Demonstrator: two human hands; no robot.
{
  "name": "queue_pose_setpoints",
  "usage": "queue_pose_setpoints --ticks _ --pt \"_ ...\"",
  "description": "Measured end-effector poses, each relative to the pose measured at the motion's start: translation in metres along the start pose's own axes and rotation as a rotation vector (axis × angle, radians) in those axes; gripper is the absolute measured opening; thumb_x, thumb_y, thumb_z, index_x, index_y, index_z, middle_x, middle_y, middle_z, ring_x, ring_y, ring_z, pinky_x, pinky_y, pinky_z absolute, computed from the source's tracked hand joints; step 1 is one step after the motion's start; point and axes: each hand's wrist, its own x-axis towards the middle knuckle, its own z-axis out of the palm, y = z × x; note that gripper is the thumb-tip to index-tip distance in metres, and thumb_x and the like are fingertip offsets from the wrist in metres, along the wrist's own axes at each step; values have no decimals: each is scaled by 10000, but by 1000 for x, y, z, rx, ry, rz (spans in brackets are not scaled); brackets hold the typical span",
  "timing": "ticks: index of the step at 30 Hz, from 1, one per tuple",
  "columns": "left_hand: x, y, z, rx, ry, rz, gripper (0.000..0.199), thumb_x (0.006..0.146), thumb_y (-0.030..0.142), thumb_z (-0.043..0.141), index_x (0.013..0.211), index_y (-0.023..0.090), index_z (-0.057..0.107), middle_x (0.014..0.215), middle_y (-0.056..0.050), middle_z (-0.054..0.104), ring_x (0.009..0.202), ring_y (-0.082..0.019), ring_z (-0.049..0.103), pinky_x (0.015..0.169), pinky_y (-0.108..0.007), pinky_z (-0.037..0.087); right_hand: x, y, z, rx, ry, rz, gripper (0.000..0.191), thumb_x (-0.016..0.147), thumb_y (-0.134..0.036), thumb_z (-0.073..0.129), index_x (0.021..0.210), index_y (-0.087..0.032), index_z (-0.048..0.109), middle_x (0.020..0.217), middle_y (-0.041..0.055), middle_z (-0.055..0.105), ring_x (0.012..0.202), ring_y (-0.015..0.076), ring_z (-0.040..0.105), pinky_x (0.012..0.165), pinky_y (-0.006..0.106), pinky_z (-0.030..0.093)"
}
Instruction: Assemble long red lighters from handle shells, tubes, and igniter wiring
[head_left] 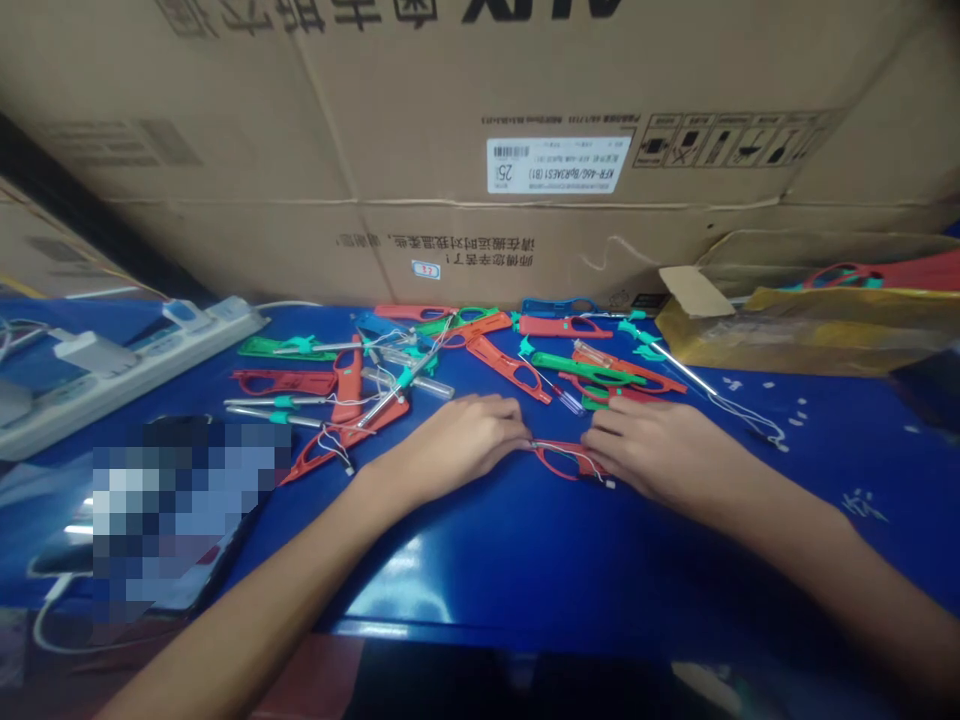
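A red plastic lighter casing with a looped trigger guard (553, 463) is held low over the blue table between both hands. My left hand (474, 440) pinches its narrow end, fingers closed. On the other side, my right hand (646, 445) closes around its handle part, hiding much of it. Thin white wires (592, 462) run along the casing and end in a small pale tip below my right fingers. Just beyond the hands lie a small screwdriver with a clear purple handle (570, 402), a red casing (510, 368) and a green casing (589, 368).
Metal tubes with teal parts and wires (386, 398) lie among more casings at left; another tube (686, 368) lies at right. A power strip (135, 375) and a phone-like device (187, 520) are left. An open cardboard box (810, 335) stands right, against a large carton (420, 130).
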Motion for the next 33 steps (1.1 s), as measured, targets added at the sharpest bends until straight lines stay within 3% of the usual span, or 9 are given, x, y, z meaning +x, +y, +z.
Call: queue_pose_setpoints --ticks 8,13,25,28,33 --pt "2 0 4 -57 -3 28 287 1067 284 499 1059 162 759 1044 -78 711 961 -192 699 851 -337 539 10 -8 -7 -41 -119 72 187 792 -25 636 707 -191 628 676 58 671 591 207 600 521 334 280" --pt "4 3 4 -26 -21 12 262 1063 288 515 1061 184 755 1063 -52 718 977 -200 699 846 -367 475 15 -12 -9 -62 -219 107 210 766 16 616 707 -180 660 676 77 696 558 211 607 498 345 228" --pt "3 6 5 1 -23 27 242 1062 296 519 1039 202 741 1065 -32 721 990 -182 668 869 -350 385 12 -14 -4 -51 -126 86 180 799 -69 660 683 -197 608 546 26 629 483 163 542 498 330 182" --pt "2 6 5 -2 -15 44 242 1066 299 515 1049 210 740 1068 -28 722 994 -179 667 860 -348 377 6 -7 -5 57 -125 125 180 915 -173 598 738 -197 618 617 29 662 510 161 571 502 322 229" --pt "2 6 4 -15 -17 32 243 1068 303 512 1050 210 736 1061 -20 719 959 -172 660 835 -349 363 -7 8 -6 317 -114 102 225 1042 -312 493 976 -212 685 895 34 721 749 169 671 615 285 400"
